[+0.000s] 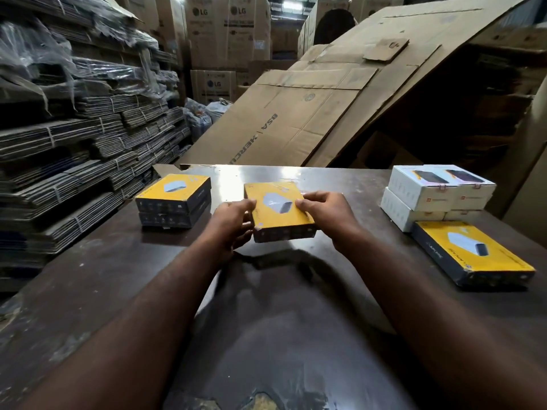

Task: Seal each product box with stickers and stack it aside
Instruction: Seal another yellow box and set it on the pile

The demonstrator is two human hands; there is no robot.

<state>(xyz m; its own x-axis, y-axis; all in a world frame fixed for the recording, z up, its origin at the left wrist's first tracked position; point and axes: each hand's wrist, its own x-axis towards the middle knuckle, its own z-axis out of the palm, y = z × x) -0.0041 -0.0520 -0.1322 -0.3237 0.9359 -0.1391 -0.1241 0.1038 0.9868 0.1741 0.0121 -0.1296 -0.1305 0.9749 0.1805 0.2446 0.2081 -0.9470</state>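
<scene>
I hold a yellow-topped product box [278,210] with dark sides just above the middle of the dark table [281,306]. My left hand [233,224] grips its left edge and my right hand [328,216] grips its right edge. To the left, a stack of two matching yellow boxes [174,201] rests on the table. Another yellow box [473,253] lies flat at the right. No sticker sheet is visible.
Several white product boxes [435,192] are stacked at the back right of the table. Bundles of flattened cardboard [74,161] fill the left side. A large flattened carton [325,93] leans behind the table, with tall cartons [228,34] further back.
</scene>
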